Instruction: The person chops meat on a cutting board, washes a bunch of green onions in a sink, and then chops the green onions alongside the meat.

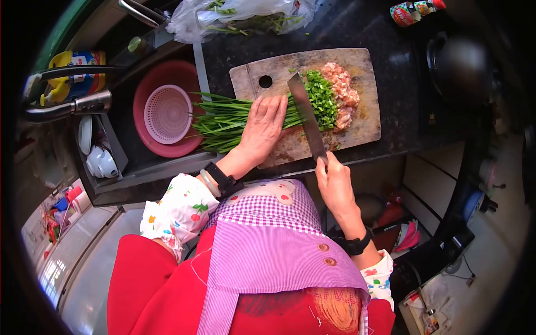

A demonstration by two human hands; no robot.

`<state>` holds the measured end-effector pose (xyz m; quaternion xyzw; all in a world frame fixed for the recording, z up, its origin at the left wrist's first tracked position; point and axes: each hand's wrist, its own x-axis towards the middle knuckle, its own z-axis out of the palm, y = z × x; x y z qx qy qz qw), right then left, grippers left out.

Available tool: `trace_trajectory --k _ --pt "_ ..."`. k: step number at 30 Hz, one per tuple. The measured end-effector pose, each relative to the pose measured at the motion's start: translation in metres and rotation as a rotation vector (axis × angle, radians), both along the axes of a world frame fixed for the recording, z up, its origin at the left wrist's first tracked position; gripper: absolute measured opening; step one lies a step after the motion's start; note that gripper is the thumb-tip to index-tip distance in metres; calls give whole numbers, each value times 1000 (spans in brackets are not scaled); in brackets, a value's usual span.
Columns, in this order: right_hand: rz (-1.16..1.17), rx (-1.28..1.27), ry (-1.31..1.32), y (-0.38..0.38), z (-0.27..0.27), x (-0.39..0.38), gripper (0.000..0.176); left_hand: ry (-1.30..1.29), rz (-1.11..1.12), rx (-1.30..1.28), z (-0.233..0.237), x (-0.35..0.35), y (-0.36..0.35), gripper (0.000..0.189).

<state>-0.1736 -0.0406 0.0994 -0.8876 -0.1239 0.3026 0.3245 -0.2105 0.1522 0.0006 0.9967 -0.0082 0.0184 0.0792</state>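
- Closest in, the purple apron (285, 257) sits below the near edge of the tabletop (393, 111), and just past it the right hand (335, 181) has its fingers wrapped around the handle of the knife (308, 117).
- And look at that blade: it slants away across the cutting board (248, 78), right between the whole stalks and the cut pieces!
- Here's the left hand (261, 128), fingers pressed together over the green stalks (223, 120), pinning the bundle to the board; the thumb is out of sight. Those fingertips point at the blade, just beside it. That's the big risk: lying rather flat, not tucked under, they could get nicked if the knife wanders or the hand creeps forward.
- The bundle itself could roll or fan out if the pressure slackens, giving crooked cuts. Its loose ends overhang the board's left side, towards the pink basin (159, 72) with a white colander (167, 114) inside; a bump there might drag the stalks askew.
- Beyond the blade, chopped greens (320, 100) touch the minced meat (342, 92); a sideways shove of the steel could smear the two together.
- Farthest out, a plastic bag (190, 22) holds more greenery, well clear of the knife.
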Motion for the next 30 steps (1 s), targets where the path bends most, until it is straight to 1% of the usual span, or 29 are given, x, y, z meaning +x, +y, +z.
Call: trace_trajectory --k 2,4,6,7,9,10,12,13,14,15,16,18,19,21,22,24,25,26,28,29,30 --pt "25 -34 -85 10 -14 -4 12 -41 31 -95 3 -1 -4 62" --pt "22 -36 -70 31 -27 12 11 -44 15 -59 2 0 -4 59" --pt "25 35 -199 47 -42 26 14 -55 1 -8 3 -1 -2 57" --pt "18 43 -205 48 -45 29 14 -53 -11 -8 3 -2 -2 57" --pt "-79 192 -171 43 -51 36 17 -64 -26 -10 2 1 -2 57" --pt "-156 137 -53 37 -52 37 19 -77 -20 -46 1 1 -3 58" --pt "-236 148 92 22 -45 41 19 -83 -4 -81 3 1 -4 58" --pt "-243 106 218 19 -32 45 19 -81 -15 -86 6 6 -6 58" --pt "-207 173 130 11 -36 41 18 -81 -28 -92 7 10 -7 58" --pt "-193 165 94 8 -31 38 17 -41 -45 28 2 13 -8 64" --pt "-179 159 58 6 -24 35 16 -43 -43 26 4 14 -9 64" --pt "-133 158 37 1 -7 26 15 -5 -1 -191 14 16 -8 83" --pt "-89 156 17 -1 1 22 14 -2 -3 -190 20 15 -6 83" --pt "-60 106 24 -3 14 17 13 31 9 -204 30 12 1 101" --pt "-30 55 30 -4 18 15 12 33 9 -205 29 10 3 101" --pt "-34 50 42 -6 17 11 12 54 11 -200 23 6 7 98" --pt "-18 22 33 -10 11 9 12 37 -5 -208 20 4 8 83" --pt "-1 -5 24 -11 6 8 12 37 -3 -210 15 3 7 83" --pt "9 -24 -9 -8 2 3 12 4 -55 29 4 0 4 63" --pt "17 -40 -41 -4 0 0 12 -8 -31 -13 3 0 1 56" --pt "18 -42 -37 0 -8 0 12 -4 -30 -14 2 -1 1 56"
